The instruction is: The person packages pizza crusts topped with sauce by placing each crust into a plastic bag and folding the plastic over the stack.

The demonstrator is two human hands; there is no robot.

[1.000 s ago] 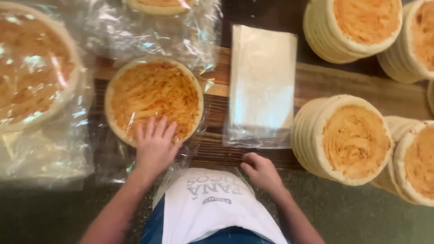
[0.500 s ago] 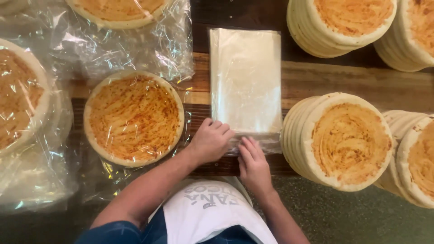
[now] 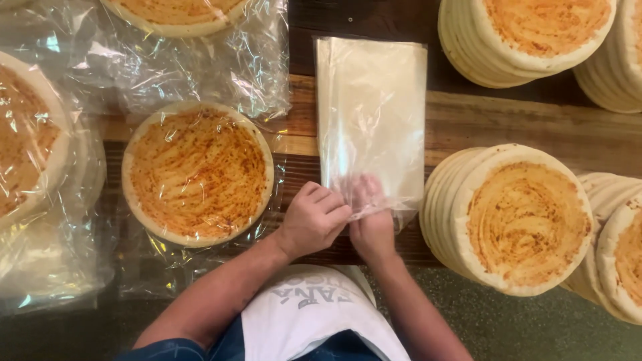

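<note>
Dark wooden slatted desk (image 3: 508,127) is seen from above, loaded with goods. Tall stacks of round sauce-topped flatbread bases sit on the right: one stack (image 3: 511,217) near the front edge, another (image 3: 528,37) at the back, more cut off by the frame edge. On the left, crinkled clear plastic wrap (image 3: 194,63) is spread over the desk. One single round sauce-topped base (image 3: 198,174) lies flat on it; further wrapped bases are partly visible at far left (image 3: 27,140) and at the top (image 3: 174,13).

Flat stack of clear rectangular plastic bags (image 3: 371,113) lies in the centre, between the single base and the front stack, touching neither.

Both hands are placed at the near edge of the bag stack. Left hand (image 3: 313,219): fingers curled, grip pinched on the bag's near edge. Right hand (image 3: 371,217): seen through the film, fingers slipped under the top bag, grip closed on that layer.
</note>
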